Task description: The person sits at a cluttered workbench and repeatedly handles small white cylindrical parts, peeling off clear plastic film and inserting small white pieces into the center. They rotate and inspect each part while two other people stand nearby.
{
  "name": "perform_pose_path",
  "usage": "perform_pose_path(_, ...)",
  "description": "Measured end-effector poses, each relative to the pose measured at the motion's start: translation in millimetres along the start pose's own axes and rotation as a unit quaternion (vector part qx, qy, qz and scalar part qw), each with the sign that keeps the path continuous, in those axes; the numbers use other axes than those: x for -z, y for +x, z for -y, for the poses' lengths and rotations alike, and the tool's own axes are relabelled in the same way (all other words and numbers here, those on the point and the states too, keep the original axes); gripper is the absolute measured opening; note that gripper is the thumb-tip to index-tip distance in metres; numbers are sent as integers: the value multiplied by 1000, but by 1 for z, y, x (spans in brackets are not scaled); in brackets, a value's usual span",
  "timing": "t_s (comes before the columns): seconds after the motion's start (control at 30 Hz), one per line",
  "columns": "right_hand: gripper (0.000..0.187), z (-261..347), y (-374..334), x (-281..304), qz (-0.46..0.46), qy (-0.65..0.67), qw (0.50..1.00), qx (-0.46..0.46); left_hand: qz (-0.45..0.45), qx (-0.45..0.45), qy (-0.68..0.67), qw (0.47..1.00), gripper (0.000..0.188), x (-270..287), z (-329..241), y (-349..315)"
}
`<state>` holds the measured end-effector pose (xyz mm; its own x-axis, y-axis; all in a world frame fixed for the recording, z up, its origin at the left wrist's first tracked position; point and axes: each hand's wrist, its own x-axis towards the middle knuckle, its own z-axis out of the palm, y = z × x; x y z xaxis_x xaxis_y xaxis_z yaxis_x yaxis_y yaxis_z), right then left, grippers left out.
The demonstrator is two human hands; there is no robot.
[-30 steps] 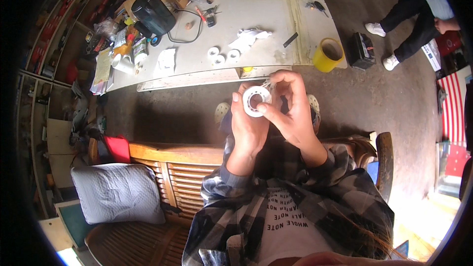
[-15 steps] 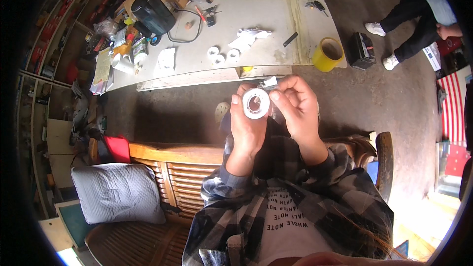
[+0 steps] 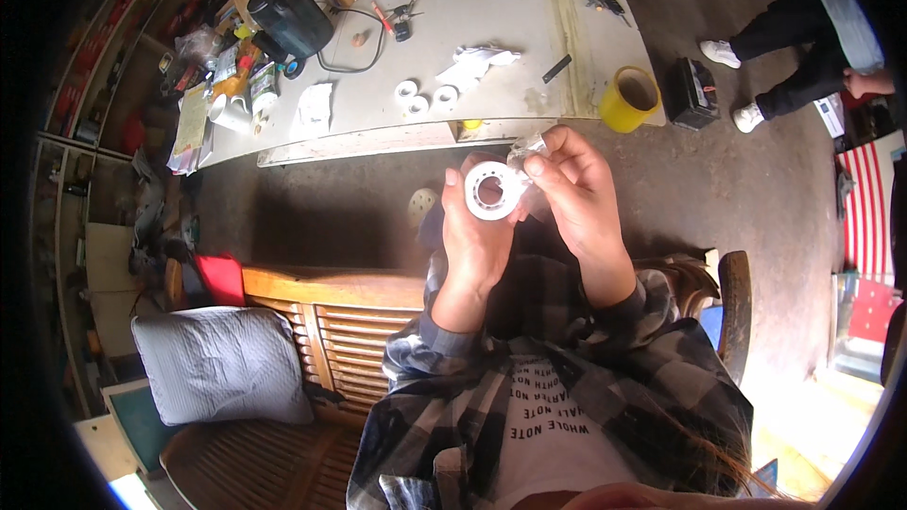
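Note:
My left hand (image 3: 474,250) is closed around a roll of white tape (image 3: 472,191), with its round open hole facing up. The thumb lies along the roll's left side, and the other fingers are mostly hidden behind it. Right beside it, my right hand (image 3: 584,203) pinches a thin, crinkled, see-through film (image 3: 525,147) between thumb and fingers. This film reaches to the roll's right edge; whether it is joined to the roll I cannot tell. Both hands are in the air before the table (image 3: 368,113). On it lie several similar white rolls (image 3: 445,95) beside a crumpled white wrapping (image 3: 480,64).
A yellow tub (image 3: 629,100) stands at the table's right edge, near a black battery (image 3: 693,94) on the floor. At the left are a black appliance (image 3: 291,17) and clutter. Behind the hands is a wooden bench (image 3: 368,340). Another person's legs (image 3: 789,33) show at far right.
My right hand has come down slightly and tilted, and the film has spread out more between it and the roll. My left hand keeps its hold, barely moving.

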<state>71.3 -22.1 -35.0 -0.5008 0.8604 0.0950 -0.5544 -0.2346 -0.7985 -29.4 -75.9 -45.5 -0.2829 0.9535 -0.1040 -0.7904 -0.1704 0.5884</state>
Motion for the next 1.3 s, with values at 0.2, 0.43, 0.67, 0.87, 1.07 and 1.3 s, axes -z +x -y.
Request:
perform_pose_path(0.2,17,-22,4,6,-54,-161,979,109,20,-111,164,980,42,12,8,2)
perform_pose_path(0.43,15,-19,-5,-2,-48,-181,957,222,-21,27,16,999,45,-9,2,-8)
perform_pose_path(0.67,14,-9,-4,11,-27,86,990,105,81,59,-53,994,49,6,3,2)
perform_pose_path(0.87,12,-5,-6,8,-22,76,997,24,37,56,-54,996,49,4,5,0)
perform_pose_path(1.07,13,-3,-4,7,-36,38,999,13,47,70,-52,995,48,5,1,-1)
perform_pose_path(1.3,12,-1,-7,1,-49,3,998,37,-48,77,-44,995,48,2,2,-2)
